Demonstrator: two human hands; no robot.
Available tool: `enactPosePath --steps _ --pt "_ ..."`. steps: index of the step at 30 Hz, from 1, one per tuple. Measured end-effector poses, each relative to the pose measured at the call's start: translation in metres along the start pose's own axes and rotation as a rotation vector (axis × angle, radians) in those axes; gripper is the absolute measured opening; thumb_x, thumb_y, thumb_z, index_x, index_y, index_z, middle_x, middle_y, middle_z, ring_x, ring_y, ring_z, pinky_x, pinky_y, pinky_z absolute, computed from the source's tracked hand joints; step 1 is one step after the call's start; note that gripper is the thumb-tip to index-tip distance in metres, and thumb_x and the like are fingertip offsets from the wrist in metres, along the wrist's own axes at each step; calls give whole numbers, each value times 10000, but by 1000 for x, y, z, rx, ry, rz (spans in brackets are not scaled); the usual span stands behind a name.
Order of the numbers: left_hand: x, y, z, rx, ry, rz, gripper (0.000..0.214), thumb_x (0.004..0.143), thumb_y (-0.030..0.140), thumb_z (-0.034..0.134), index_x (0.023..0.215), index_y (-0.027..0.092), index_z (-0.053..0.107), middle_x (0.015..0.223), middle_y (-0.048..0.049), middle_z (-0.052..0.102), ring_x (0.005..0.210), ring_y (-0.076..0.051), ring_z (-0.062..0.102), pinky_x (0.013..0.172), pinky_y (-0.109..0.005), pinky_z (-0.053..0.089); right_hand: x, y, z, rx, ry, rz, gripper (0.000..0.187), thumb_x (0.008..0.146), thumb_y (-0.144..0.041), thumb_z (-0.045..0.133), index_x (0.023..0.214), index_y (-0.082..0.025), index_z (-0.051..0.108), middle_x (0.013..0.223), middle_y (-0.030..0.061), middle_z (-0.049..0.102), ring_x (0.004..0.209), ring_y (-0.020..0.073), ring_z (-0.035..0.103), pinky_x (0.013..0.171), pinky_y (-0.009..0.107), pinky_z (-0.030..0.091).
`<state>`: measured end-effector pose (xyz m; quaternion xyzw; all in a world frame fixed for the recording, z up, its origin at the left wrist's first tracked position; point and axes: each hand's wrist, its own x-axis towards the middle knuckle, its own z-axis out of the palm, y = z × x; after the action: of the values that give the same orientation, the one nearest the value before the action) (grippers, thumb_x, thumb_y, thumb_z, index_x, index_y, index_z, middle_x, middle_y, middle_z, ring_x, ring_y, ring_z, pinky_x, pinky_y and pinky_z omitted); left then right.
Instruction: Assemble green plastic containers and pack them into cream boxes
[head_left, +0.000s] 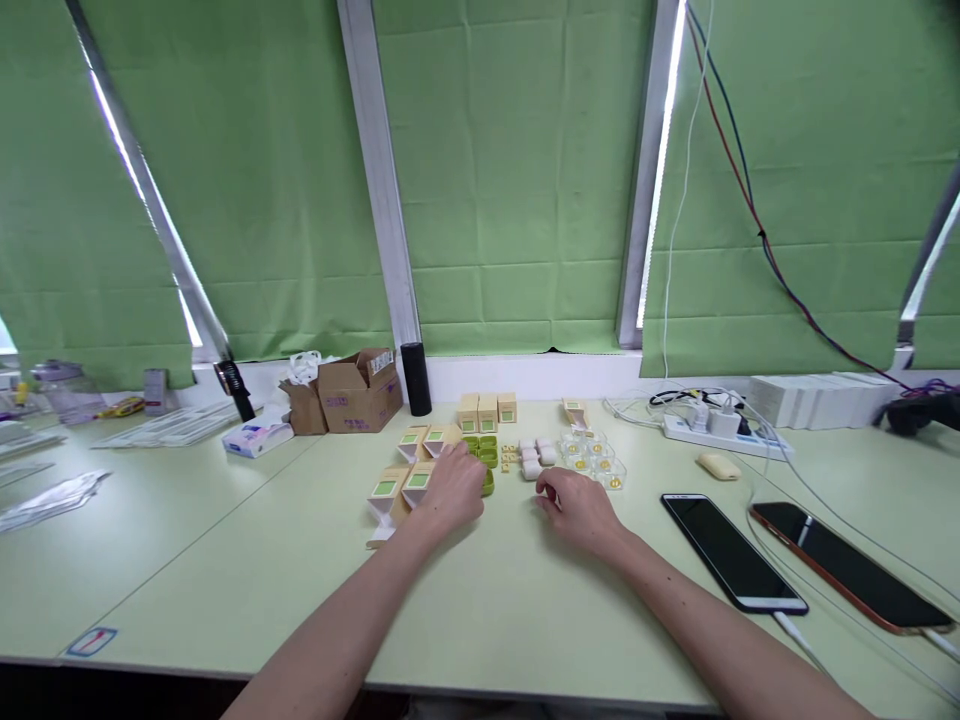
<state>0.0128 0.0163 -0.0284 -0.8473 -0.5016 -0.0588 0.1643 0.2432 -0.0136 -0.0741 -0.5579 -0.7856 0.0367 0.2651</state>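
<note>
My left hand (451, 490) is bent down between the open paper boxes and the green square trays (487, 457). Its fingertips are mostly hidden behind its back, so any object in them cannot be seen. Close by on its left stand several cream paper boxes (386, 490) with green labels and raised flaps. My right hand (577, 505) rests low over the table, fingers loosely curled with a gap to the thumb, and nothing shows in it. Just beyond it are white rounded cases (531, 460) and clear plastic cups (600, 460) with yellow bits inside. Small yellow pieces (508, 458) lie between the trays and cases.
Closed paper boxes (487, 410) stand at the back, beside a black cylinder (415, 380) and a cardboard carton (360, 392). On the right are two phones (731, 550) with cables, a power strip (724, 432) and a beige oval object (718, 466). A tissue pack (257, 438) lies left.
</note>
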Motion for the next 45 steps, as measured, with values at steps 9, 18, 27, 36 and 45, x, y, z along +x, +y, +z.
enactPosePath --steps 9,18,27,36,45 --pt "-6 37 5 -88 155 220 149 743 21 622 732 169 630 802 -116 687 935 -282 554 755 -409 386 -1 1 2 76 106 -92 386 879 -218 708 1242 -256 581 1257 88 683 1135 262 644 818 360 519" --pt "-9 42 13 -218 367 321 151 862 66 562 804 181 640 837 -116 661 919 -283 512 758 -432 427 0 4 5 171 187 -205 424 885 -182 682 1282 -249 549 1219 98 689 1134 278 639 898 434 555" --pt "-12 30 -1 -470 721 215 332 840 104 629 1156 201 602 1097 -117 679 1124 -339 529 983 -548 464 1 5 2 389 392 -200 468 906 -208 619 1353 -270 495 1259 111 662 1039 267 648 823 432 576" --pt "-5 28 17 -500 707 283 412 912 94 606 1306 212 577 1268 -126 687 1279 -340 505 1065 -567 477 -2 2 1 510 451 -298 493 926 -243 623 1389 -271 456 1284 119 657 1074 262 650 803 406 578" --pt "-4 28 16 -499 716 250 325 977 175 599 1295 231 639 1179 -105 742 1240 -326 551 1036 -553 502 -3 1 -1 544 457 -311 416 989 -299 566 1388 -270 455 1287 130 660 1112 262 669 784 387 588"
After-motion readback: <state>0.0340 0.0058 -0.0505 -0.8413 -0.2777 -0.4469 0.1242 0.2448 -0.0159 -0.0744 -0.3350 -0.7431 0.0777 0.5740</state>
